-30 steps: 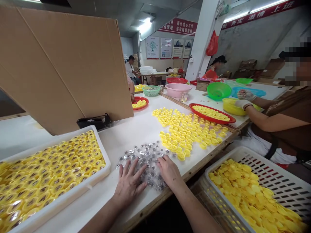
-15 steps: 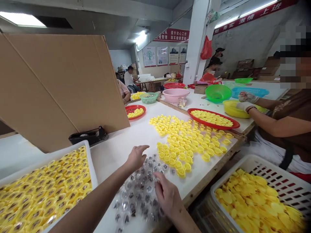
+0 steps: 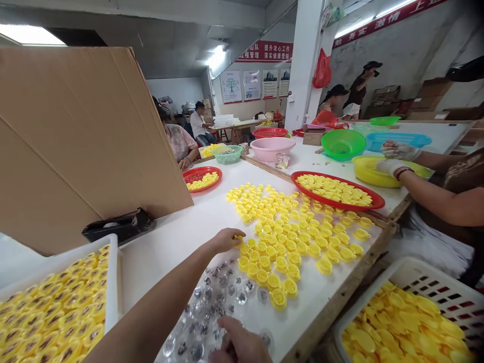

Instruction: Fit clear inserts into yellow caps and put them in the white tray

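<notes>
Many yellow plastic caps point(image 3: 287, 237) lie spread in a loose patch on the white table point(image 3: 170, 257). My left hand point(image 3: 227, 240) reaches across the table, its fingertips at the patch's near edge, beside a yellow cap. Clear plastic pieces with dark centres point(image 3: 215, 307) are scattered in a heap nearer me. My right hand point(image 3: 238, 348) sits at the bottom edge of the picture, partly cut off, with its fingers over that heap. Neither hand visibly holds anything, though the left fingertips are too small to judge fully.
A white crate of yellow caps point(image 3: 49, 307) stands at lower left, and a white basket of flat yellow discs point(image 3: 401, 322) sits at lower right. A red tray of caps point(image 3: 333, 190) lies ahead. A co-worker's gloved hands point(image 3: 397, 156) work above a yellow basin point(image 3: 378, 171).
My left hand has moved right to the edge of the yellow caps. My right hand has dropped toward the bottom edge. The view has turned, shifting the crate further left.
</notes>
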